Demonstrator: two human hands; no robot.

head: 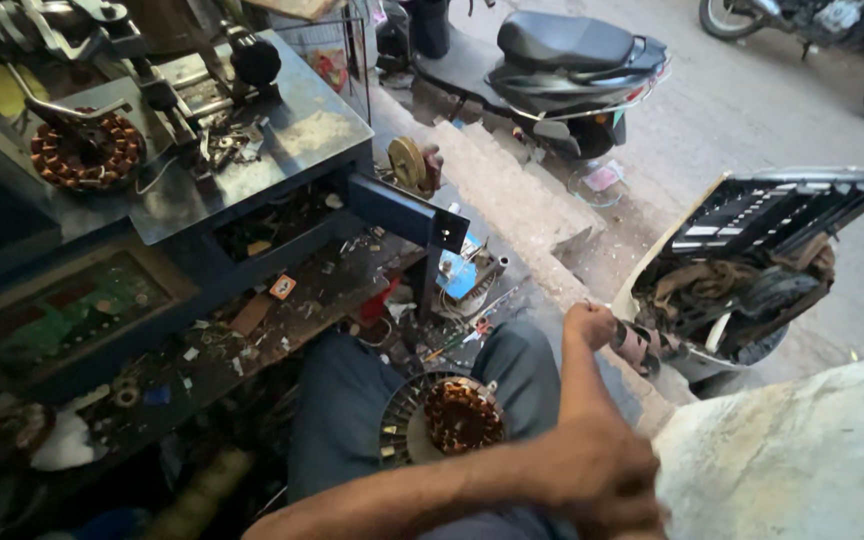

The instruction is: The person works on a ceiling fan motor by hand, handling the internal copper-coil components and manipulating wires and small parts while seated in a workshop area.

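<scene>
Resting a copper-wound stator [450,418] on my lap, right hand [589,325] fisted past my knee, pinching something thin I cannot make out, left hand [602,470] blurred, grip unclear, small orange diamond label [282,287] on lower bench shelf [282,310], second stator [85,150] on benchtop.

Single head-worn view | looking steeply down and forward from above the lap | close on the forearms and the wound stator [449,420] on the knees | cluttered workbench [282,140] at upper left | street and parked scooter [562,70] farther off at top.
</scene>
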